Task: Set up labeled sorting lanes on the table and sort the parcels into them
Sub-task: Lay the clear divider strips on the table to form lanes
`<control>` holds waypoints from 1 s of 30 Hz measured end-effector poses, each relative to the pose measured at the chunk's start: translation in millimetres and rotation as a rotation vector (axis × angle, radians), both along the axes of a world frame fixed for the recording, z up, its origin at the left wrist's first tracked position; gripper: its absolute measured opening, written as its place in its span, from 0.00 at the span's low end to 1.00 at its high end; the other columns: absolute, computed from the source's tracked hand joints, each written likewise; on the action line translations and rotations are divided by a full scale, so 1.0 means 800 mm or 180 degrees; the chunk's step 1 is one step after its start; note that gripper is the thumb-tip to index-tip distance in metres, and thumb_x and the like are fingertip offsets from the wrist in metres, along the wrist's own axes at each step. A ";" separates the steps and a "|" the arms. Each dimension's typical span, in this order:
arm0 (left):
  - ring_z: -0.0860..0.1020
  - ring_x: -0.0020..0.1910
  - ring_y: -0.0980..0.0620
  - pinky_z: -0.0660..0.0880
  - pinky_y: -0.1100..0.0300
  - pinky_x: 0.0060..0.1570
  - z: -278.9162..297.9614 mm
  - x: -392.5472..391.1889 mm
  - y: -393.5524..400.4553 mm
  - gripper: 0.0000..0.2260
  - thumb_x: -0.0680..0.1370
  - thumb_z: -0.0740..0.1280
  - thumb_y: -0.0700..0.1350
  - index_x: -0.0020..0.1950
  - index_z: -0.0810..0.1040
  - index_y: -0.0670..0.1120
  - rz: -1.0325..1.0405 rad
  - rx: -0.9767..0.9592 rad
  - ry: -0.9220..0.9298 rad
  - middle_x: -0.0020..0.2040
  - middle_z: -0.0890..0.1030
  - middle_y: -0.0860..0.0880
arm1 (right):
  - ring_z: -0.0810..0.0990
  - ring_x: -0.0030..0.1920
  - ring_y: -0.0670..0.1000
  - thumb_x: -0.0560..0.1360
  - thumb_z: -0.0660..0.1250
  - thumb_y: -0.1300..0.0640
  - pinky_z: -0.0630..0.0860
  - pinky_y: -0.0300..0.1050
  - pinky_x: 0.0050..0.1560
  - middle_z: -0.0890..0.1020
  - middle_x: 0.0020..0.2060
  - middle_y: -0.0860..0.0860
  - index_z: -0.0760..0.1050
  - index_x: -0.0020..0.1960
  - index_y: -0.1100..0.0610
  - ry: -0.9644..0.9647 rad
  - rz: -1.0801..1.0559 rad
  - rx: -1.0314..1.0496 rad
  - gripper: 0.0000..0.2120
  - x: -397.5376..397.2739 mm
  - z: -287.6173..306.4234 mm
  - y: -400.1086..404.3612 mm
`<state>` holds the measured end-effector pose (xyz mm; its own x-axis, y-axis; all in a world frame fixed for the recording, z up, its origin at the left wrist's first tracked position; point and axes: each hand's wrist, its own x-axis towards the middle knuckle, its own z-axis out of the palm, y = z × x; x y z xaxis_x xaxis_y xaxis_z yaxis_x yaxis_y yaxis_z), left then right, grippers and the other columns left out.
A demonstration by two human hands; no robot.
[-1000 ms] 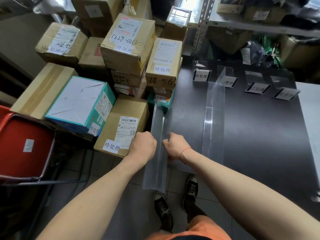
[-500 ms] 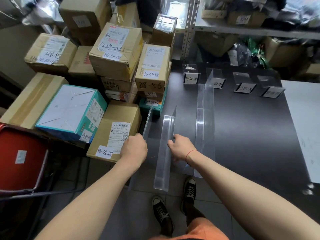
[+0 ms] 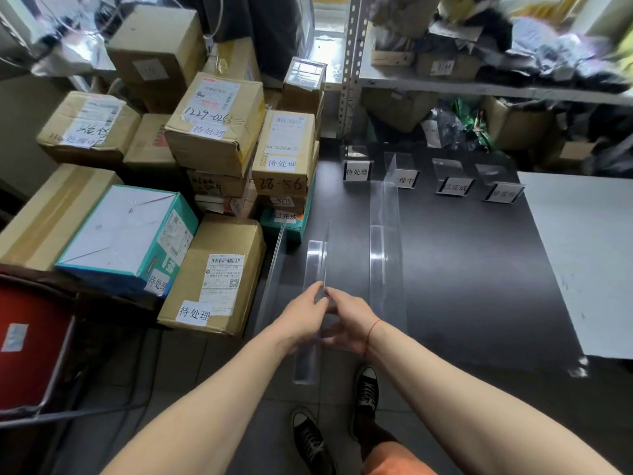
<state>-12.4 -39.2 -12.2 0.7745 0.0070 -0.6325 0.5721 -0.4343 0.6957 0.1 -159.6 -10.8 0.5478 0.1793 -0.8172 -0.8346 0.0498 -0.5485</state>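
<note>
Both hands pinch a clear divider at the near edge of the surface.
The left hand (image 3: 301, 317) and right hand (image 3: 352, 323) hold the divider (image 3: 313, 269) by its upright fin; it looks light, stiff and slippery, so grip near its middle.

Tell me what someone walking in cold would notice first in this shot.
Probably the two hands meeting at the near edge of the dark table: the left hand and right hand both grip one clear plastic divider strip that overhangs the edge. To the left rises a heap of cardboard parcels with handwritten labels. Along the table's far edge stands a row of four small label stands, with a second clear divider already laid.
</note>
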 end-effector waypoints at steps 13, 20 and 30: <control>0.79 0.68 0.48 0.80 0.44 0.64 0.128 0.056 -0.062 0.26 0.84 0.62 0.55 0.82 0.62 0.64 -0.0252 -0.0076 -0.1081 0.75 0.76 0.53 | 0.85 0.61 0.59 0.86 0.62 0.47 0.81 0.61 0.63 0.83 0.63 0.39 0.72 0.75 0.38 -0.1318 0.0232 -0.0114 0.18 0.036 0.133 -0.093; 0.76 0.71 0.51 0.76 0.44 0.70 0.182 0.104 -0.184 0.24 0.87 0.61 0.50 0.82 0.61 0.65 -0.0297 -0.0493 -0.1425 0.74 0.76 0.55 | 0.85 0.54 0.52 0.87 0.60 0.48 0.84 0.56 0.60 0.84 0.62 0.39 0.71 0.76 0.37 -0.1825 -0.0088 -0.0195 0.18 0.078 0.171 -0.206; 0.73 0.75 0.49 0.74 0.44 0.72 0.108 0.178 -0.351 0.26 0.83 0.58 0.50 0.81 0.64 0.63 -0.0059 -0.0426 -0.0639 0.79 0.71 0.58 | 0.85 0.60 0.56 0.86 0.59 0.48 0.86 0.52 0.52 0.82 0.67 0.41 0.74 0.74 0.38 -0.1235 0.0167 -0.0202 0.18 0.157 0.109 -0.362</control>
<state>129.8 -319.8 73.9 0.8840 -0.0819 -0.4603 0.4094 -0.3399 0.8467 125.3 -449.1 76.5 0.8095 0.1709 -0.5617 -0.5653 -0.0317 -0.8243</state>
